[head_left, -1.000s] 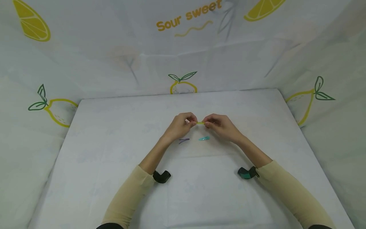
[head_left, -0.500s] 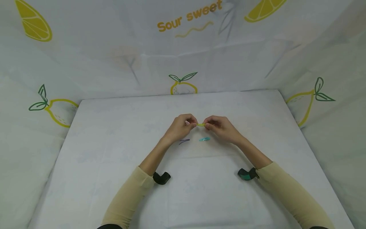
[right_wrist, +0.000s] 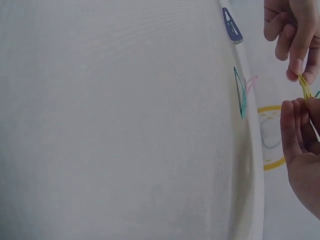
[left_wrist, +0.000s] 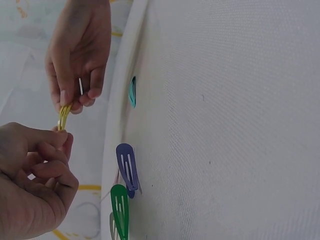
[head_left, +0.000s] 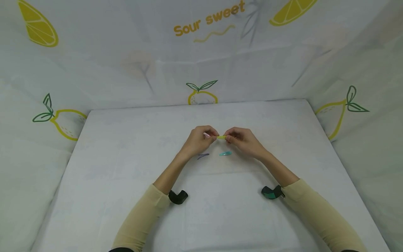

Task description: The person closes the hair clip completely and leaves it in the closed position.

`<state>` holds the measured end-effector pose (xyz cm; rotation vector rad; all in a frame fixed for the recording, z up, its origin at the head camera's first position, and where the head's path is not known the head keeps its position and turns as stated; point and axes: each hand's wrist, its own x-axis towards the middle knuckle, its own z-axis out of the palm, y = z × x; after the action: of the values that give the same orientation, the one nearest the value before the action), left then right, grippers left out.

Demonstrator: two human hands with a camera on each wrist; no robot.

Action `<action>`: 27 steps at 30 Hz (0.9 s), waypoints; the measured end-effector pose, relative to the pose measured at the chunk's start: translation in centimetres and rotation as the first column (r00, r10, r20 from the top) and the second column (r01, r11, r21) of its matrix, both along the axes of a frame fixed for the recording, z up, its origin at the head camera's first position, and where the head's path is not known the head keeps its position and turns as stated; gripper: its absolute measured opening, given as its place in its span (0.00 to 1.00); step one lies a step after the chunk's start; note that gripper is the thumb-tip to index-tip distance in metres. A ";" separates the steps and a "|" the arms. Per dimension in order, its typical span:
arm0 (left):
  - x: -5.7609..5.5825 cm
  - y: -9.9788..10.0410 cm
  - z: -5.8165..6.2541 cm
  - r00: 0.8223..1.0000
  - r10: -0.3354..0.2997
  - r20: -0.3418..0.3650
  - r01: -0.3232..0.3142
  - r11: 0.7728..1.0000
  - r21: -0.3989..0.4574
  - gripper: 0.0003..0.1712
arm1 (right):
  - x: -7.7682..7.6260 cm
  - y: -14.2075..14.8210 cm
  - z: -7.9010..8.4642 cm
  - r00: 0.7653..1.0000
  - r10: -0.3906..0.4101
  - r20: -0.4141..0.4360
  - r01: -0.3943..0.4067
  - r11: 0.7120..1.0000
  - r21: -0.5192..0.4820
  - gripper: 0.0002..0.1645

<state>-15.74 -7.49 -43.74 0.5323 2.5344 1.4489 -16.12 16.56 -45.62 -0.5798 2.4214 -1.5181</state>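
Observation:
A yellow snap hair clip [head_left: 221,137] is held up between both hands, one end in each. My left hand [head_left: 199,138] pinches its left end between thumb and finger. At the other end, my right hand [head_left: 242,140] pinches it with thumb and fingertips. The right wrist view shows the thin yellow strips of the clip [right_wrist: 304,88] spanning the gap between the fingertips. On the table below lie a teal snap clip [head_left: 225,153] and a purple one [head_left: 203,155]. A green clip [left_wrist: 119,207] shows close to the purple clip [left_wrist: 127,167] in the left wrist view.
A pink clip [right_wrist: 251,83] lies beyond the teal one in the right wrist view. White cloth covers the table [head_left: 126,157], and lemon-printed cloth [head_left: 119,70] hangs around its back and sides. A dark wrist camera [head_left: 178,197] sits at the left cuff, another [head_left: 272,192] at the right.
Both hands stay nearly in place, pinching the yellow clip, a touch nearer the person than a second ago. The clip looked slightly bowed half a second ago and looks straighter now.

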 end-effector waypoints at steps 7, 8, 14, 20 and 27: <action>0.1 0.2 -0.2 1.000 0.009 -0.002 -0.009 1.000 0.009 0.05 | 0.2 0.2 -0.1 1.000 -0.007 0.013 0.008 0.999 -0.050 0.11; 0.1 0.2 -0.2 1.000 0.012 -0.003 -0.012 1.000 0.009 0.05 | 0.2 0.2 0.0 1.000 -0.007 0.018 0.008 0.998 -0.061 0.11; 0.0 0.2 -0.4 1.000 0.019 -0.011 -0.019 1.000 0.004 0.05 | 0.2 0.2 0.2 0.998 -0.006 0.059 0.013 0.992 -0.122 0.12; -0.1 0.3 -0.5 1.000 0.026 -0.012 -0.026 1.000 0.000 0.06 | 0.2 0.3 0.2 0.996 -0.018 0.089 0.029 0.992 -0.122 0.13; -0.1 0.3 -0.6 0.999 0.035 -0.008 -0.035 0.999 0.003 0.06 | 0.3 0.5 0.2 0.989 -0.042 0.142 0.056 0.994 -0.096 0.15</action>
<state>-15.86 -7.17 -44.34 0.4976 2.5604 1.4644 -15.84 17.07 -45.40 -0.4197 2.2811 -1.6484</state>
